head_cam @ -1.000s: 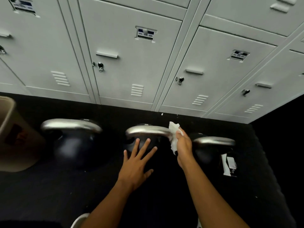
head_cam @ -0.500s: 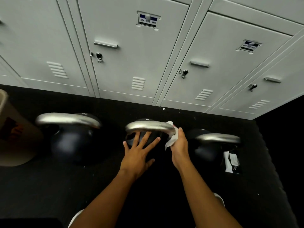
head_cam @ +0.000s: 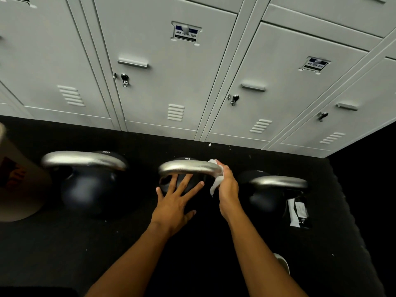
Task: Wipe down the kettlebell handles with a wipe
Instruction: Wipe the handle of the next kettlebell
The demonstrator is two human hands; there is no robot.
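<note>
Three dark kettlebells with silver handles stand in a row on the black floor. My right hand [head_cam: 228,185] grips a white wipe [head_cam: 216,183] wrapped round the right end of the middle kettlebell's handle [head_cam: 188,168]. My left hand [head_cam: 174,200] lies flat with spread fingers against the middle kettlebell's dark body [head_cam: 188,185], just under the handle. The left kettlebell [head_cam: 85,187] and the right kettlebell [head_cam: 272,189] stand apart from both hands.
Grey lockers [head_cam: 171,82] line the wall right behind the kettlebells. A beige bin [head_cam: 15,185] stands at the far left. A black and white packet [head_cam: 299,211] lies by the right kettlebell. A white shoe tip [head_cam: 282,262] shows below.
My right hand slid the wipe down round the right end of the middle handle. My left hand moved forward from in front of the kettlebell onto its body.
</note>
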